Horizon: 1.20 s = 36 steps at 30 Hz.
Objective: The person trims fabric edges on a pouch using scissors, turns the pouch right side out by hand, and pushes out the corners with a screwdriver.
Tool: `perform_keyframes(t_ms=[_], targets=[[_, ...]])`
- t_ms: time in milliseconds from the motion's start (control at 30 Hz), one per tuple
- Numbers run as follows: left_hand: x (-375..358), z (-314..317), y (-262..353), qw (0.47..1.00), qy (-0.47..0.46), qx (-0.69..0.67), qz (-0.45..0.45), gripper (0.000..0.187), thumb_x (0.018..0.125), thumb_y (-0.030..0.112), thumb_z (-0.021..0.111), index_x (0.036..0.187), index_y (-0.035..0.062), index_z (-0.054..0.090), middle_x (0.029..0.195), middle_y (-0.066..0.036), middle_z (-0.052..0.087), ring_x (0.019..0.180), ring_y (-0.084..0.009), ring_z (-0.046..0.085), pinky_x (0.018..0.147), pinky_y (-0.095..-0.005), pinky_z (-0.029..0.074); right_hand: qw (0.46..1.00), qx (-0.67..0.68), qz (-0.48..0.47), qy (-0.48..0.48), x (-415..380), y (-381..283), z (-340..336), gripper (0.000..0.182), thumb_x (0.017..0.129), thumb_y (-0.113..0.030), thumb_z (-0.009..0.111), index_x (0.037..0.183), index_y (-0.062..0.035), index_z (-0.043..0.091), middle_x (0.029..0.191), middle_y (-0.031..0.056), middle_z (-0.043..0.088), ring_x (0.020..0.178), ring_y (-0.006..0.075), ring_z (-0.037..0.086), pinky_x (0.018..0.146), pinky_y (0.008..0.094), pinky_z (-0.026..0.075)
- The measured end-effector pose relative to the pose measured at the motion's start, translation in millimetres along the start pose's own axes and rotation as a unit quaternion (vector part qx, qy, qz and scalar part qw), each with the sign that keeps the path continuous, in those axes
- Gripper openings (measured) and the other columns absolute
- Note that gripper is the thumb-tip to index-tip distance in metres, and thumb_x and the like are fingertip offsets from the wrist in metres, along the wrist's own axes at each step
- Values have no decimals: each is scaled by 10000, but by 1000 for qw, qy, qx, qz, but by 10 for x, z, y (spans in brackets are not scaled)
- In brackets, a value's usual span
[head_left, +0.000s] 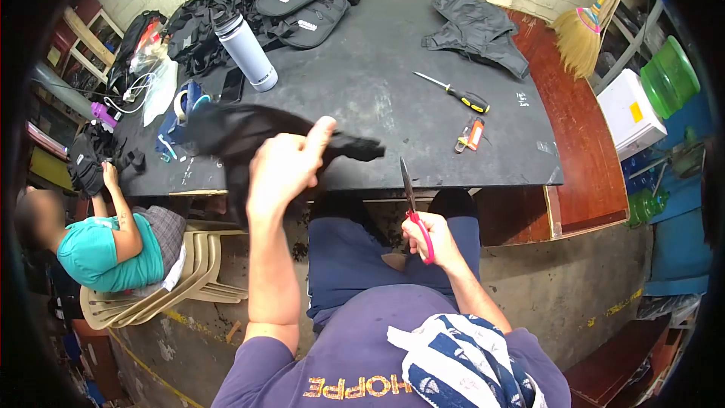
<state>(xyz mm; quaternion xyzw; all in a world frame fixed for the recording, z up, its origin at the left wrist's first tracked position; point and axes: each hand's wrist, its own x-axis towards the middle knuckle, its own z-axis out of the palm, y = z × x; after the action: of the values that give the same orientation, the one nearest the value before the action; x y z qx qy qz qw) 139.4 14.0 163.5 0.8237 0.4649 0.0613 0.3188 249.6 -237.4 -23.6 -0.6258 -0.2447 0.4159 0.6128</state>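
My left hand (285,170) is closed on a piece of black fabric (249,125), which hangs over the front edge of the dark table (355,98) and is partly blurred. Red-handled scissors (420,228) are gripped in my right hand (432,240), just in front of the table edge, with the blades pointing up and away from me. The scissor blades and the fabric are apart. On the table beyond my right hand lie a yellow-and-black screwdriver (462,97) and an orange item (476,134).
Black bags (302,7) are piled at the back left, beside a pale bottle (248,53). Folded dark fabric (479,30) lies back right. A seated person (113,245) handles a black item at the left. Brooms (580,34) and a white box (630,115) stand right.
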Motion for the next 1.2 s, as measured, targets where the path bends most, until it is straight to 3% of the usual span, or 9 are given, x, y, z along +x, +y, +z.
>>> perform_keyframes(t_ms=[33, 100, 133, 233, 367, 567, 667, 900, 1200], targets=[[131, 167, -101, 1000, -1, 0, 4, 563, 986, 575, 674, 796, 53, 766, 634, -73, 699, 639, -208, 706, 690, -361, 553, 1000, 0, -2, 4, -40, 0, -11, 302, 1021, -287, 716, 848, -44, 664, 626, -21, 590, 511, 62, 553, 483, 240, 452], [358, 467, -256, 974, 35, 96, 204, 400, 921, 474, 763, 958, 77, 795, 855, -116, 766, 824, -287, 739, 773, -402, 557, 999, -19, 26, 13, -133, -15, -71, 334, 1037, -318, 693, 846, -46, 664, 640, -8, 605, 517, 72, 571, 485, 242, 464], [460, 596, -315, 973, 34, 95, 209, 400, 921, 474, 763, 958, 77, 795, 855, -116, 766, 824, -287, 739, 773, -402, 557, 999, -28, 40, 17, -165, -15, -106, 351, 1046, -334, 681, 845, -47, 664, 647, -1, 612, 520, 77, 580, 486, 242, 470], [693, 874, -468, 841, 221, 74, 488, 392, 869, 304, 798, 1218, 130, 762, 1197, -131, 734, 1077, -317, 687, 906, -426, 523, 998, -20, 53, 38, -210, 141, -237, 388, 1046, -375, 683, 832, -53, 660, 648, -13, 593, 532, 69, 570, 497, 233, 468], [787, 1115, -657, 874, 141, 149, 441, 608, 848, 107, 748, 1441, 193, 646, 1441, -174, 612, 1269, -361, 590, 1039, -464, 476, 997, -7, 70, 41, -213, 220, -232, 425, 1063, -417, 650, 837, -57, 644, 670, -10, 589, 563, 81, 583, 526, 238, 478], [390, 1466, -514, 901, 171, 93, 387, 607, 855, 75, 719, 1443, 215, 652, 1439, -167, 617, 1295, -341, 576, 1065, -468, 437, 998, 24, 47, 44, -107, 384, -124, 455, 1096, -464, 567, 896, -58, 619, 727, 7, 599, 624, 108, 613, 587, 265, 502], [70, 1701, -473, 902, 188, 34, 387, 568, 871, 109, 719, 1419, 253, 676, 1469, -159, 596, 1307, -332, 554, 1055, -472, 408, 997, 27, 75, 21, -59, 418, -97, 512, 1135, -516, 414, 965, -68, 597, 790, 28, 598, 673, 137, 616, 645, 302, 524], [-186, 1904, -382, 905, 196, 27, 376, 492, 860, 79, 718, 1318, 251, 757, 1521, -147, 582, 1352, -375, 516, 1063, -494, 359, 996, 26, 62, 58, 122, 356, -89, 518, 1135, -522, 416, 965, -66, 598, 783, 27, 597, 677, 138, 610, 657, 295, 518], [-166, 1942, -451, 910, 171, 21, 377, 496, 872, 124, 709, 1324, 324, 747, 1560, -92, 558, 1393, -361, 465, 1050, -505, 324, 996, -57, 31, 66, 185, 203, -157, 494, 1121, -504, 467, 973, -51, 597, 773, 20, 586, 679, 136, 598, 646, 301, 507]])
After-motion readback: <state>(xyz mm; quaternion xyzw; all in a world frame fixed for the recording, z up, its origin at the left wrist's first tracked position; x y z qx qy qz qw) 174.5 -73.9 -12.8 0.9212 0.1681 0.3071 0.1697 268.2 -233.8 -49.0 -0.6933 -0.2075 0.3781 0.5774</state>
